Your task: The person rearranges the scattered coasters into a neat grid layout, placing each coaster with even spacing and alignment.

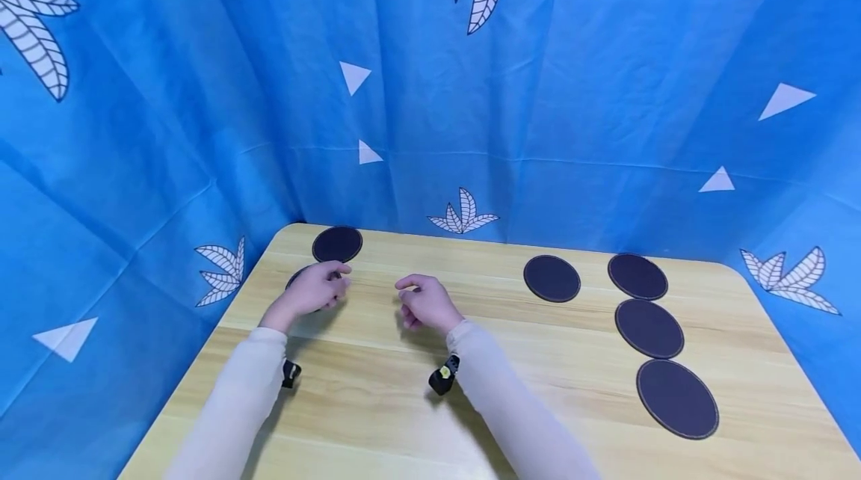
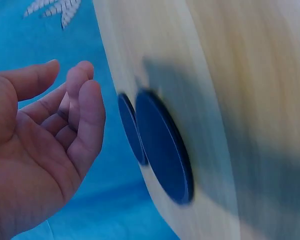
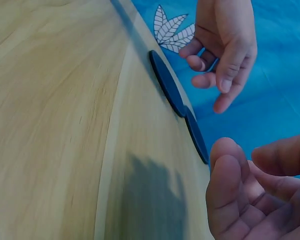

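My left hand (image 1: pixel 315 289) hovers over the left side of the table, loosely curled, with nothing in it. Beneath it in the head view a round dark coaster (image 2: pixel 165 147) is partly hidden. Just behind that one lies a second dark coaster (image 1: pixel 338 244), its edge meeting the first in the left wrist view. My right hand (image 1: pixel 429 304) is raised over the middle of the table, fingers loosely bent and holding nothing. Its shadow falls on the wood below. Both hands show in the right wrist view, the left hand (image 3: pixel 227 50) above the right hand (image 3: pixel 260 200).
On the right side of the wooden table (image 1: pixel 538 360), three dark coasters form a column: a far one (image 1: pixel 637 276), a middle one (image 1: pixel 649 328) and a near one (image 1: pixel 677 398). Another coaster (image 1: pixel 551 278) lies left of them. A blue patterned curtain (image 1: pixel 592 91) hangs behind the table.
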`<state>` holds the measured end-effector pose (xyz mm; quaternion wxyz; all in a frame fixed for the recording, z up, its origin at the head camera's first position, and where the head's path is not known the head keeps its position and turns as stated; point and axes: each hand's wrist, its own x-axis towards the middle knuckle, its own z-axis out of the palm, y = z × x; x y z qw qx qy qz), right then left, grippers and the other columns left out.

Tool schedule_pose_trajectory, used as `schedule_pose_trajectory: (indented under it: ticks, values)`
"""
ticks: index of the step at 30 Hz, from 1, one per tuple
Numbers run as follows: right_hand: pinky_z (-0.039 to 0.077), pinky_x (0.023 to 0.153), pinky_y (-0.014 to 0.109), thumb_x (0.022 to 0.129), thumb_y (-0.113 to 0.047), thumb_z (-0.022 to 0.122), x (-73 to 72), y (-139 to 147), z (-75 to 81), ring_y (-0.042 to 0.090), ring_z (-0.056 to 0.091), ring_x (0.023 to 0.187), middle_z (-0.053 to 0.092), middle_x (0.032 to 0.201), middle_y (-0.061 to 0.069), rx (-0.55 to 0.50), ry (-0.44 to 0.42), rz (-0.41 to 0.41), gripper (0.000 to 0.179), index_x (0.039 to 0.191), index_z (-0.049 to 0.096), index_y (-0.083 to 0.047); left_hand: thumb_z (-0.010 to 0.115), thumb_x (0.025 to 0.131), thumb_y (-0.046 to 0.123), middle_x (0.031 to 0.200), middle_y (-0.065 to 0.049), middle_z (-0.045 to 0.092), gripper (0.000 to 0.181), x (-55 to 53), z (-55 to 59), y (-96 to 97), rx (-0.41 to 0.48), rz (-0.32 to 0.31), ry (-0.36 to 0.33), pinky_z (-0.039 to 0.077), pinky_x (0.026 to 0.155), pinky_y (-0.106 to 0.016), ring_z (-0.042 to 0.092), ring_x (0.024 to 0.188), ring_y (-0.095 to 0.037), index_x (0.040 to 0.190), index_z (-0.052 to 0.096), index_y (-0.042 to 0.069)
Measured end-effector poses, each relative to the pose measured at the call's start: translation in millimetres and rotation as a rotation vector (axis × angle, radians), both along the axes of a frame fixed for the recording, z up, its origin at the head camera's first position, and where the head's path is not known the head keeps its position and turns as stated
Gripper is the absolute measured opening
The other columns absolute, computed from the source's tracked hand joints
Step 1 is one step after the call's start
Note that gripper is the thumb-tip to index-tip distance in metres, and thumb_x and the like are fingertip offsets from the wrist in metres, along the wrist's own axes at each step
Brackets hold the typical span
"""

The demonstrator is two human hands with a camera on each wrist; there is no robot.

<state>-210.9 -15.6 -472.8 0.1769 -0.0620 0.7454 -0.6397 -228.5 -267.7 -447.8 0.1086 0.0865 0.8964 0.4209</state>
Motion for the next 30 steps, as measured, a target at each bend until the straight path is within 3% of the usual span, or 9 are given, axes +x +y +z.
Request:
schedule_pose_trajectory:
  ticks: [12, 25, 30]
  values:
    - [0.052, 0.045, 0.028, 0.1, -0.003, 0.055, -14.0, -43, -8.0, 0.017, 0.057, 0.047, 0.064, 0.072, 0.017, -0.073, -0.103, 0.01, 0.03, 0.129, 0.06, 0.001, 0.054, 0.101, 0.007, 0.08, -0.013, 0.06, 0.041, -3.0, -2.8, -68.3, -0.088, 0.113, -0.047, 0.053, 0.058, -0.038, 0.055, 0.062, -0.022, 0.135, 0.049, -0.014]
    - [0.057, 0.049, 0.032, 0.098, -0.001, 0.055, -26.2, -83, -15.2, 0.018, 0.06, 0.05, 0.066, 0.077, 0.018, -0.112, -0.221, 0.067, 0.063, 0.158, 0.034, -0.006, 0.055, 0.102, 0.01, 0.071, -0.011, 0.055, 0.048, -13.7, -15.9, -89.6, -0.191, 0.184, -0.141, 0.049, 0.059, -0.034, 0.052, 0.06, -0.019, 0.141, 0.042, -0.014]
    - [0.06, 0.056, 0.036, 0.099, 0.001, 0.055, -30.4, -99, -17.5, 0.02, 0.062, 0.053, 0.067, 0.081, 0.02, -0.151, -0.269, 0.1, 0.07, 0.161, 0.024, -0.008, 0.056, 0.102, 0.01, 0.066, -0.006, 0.048, 0.053, -13.2, -20.3, -95.0, -0.194, 0.173, -0.18, 0.046, 0.057, -0.035, 0.048, 0.058, -0.02, 0.145, 0.036, -0.015]
